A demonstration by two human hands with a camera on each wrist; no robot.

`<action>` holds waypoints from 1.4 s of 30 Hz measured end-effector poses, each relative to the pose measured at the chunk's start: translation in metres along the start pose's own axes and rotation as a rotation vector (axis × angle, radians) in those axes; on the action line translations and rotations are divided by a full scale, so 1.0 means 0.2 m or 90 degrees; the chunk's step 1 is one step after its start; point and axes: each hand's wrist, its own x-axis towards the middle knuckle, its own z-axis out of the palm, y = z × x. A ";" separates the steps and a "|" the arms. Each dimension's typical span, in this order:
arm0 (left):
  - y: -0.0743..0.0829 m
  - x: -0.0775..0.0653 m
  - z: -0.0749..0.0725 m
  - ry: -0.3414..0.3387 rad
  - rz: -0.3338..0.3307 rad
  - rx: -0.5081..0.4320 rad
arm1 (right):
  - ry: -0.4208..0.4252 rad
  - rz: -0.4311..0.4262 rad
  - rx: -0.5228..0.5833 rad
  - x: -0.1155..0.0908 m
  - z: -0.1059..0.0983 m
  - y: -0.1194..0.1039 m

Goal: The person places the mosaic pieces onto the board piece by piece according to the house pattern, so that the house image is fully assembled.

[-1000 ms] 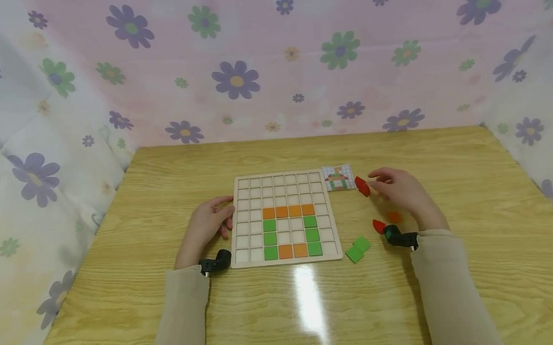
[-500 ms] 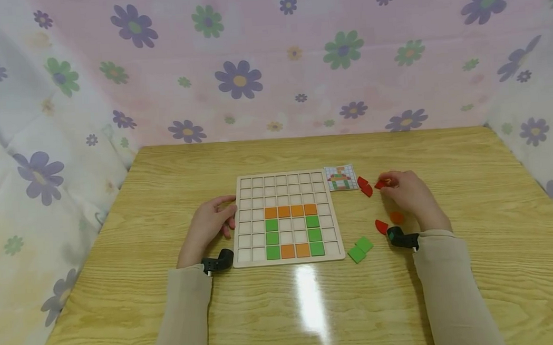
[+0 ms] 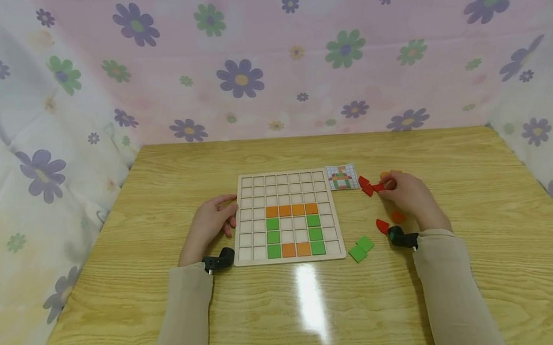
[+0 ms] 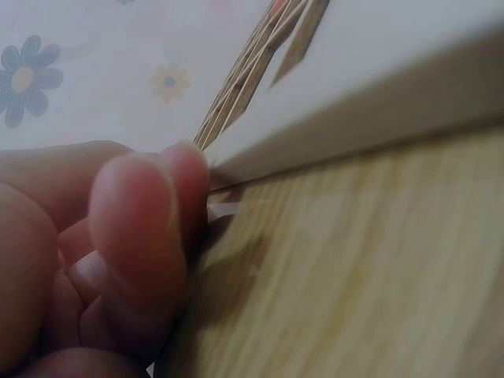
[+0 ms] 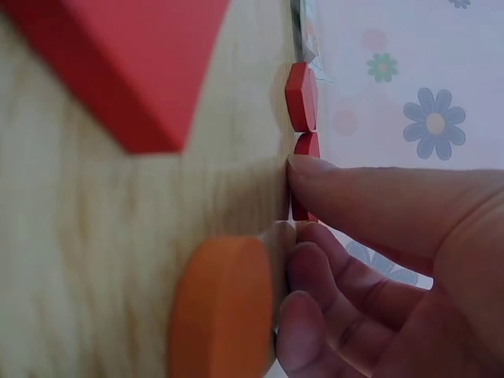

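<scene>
A pale wooden grid board (image 3: 255, 254) lies on the table with green and orange square tiles set in some of its cells. My left hand (image 3: 208, 224) rests against the board's left edge, fingers loosely bent; the fingertips (image 4: 138, 205) meet the side of the board in the left wrist view. My right hand (image 3: 407, 192) pinches a red quarter-round piece (image 3: 378, 188) between thumb and fingers, low over the table. Two red pieces (image 3: 365, 186) lie just left of it. In the right wrist view, the thumb (image 5: 315, 181) presses on the red piece.
A pattern card (image 3: 342, 177) lies at the board's upper right. Two green squares (image 3: 361, 249) sit near its lower right corner. One red piece (image 3: 381, 225) and an orange round piece (image 3: 397, 217) lie by the right wrist. Orange pieces (image 3: 385, 175) show behind the right hand.
The right hand has moved from beside the two red pieces to another red piece, taken it between its fingers, and brought it slightly left toward them. The left hand stays at the board.
</scene>
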 end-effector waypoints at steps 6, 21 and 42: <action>0.00 0.00 0.00 -0.002 0.002 -0.005 | -0.015 0.015 0.032 0.01 0.00 0.00; -0.01 0.01 0.00 -0.003 -0.003 -0.018 | -0.048 0.005 0.072 -0.01 0.00 -0.05; 0.00 0.01 0.00 -0.001 0.001 0.000 | -0.084 -0.066 0.204 0.04 0.15 -0.29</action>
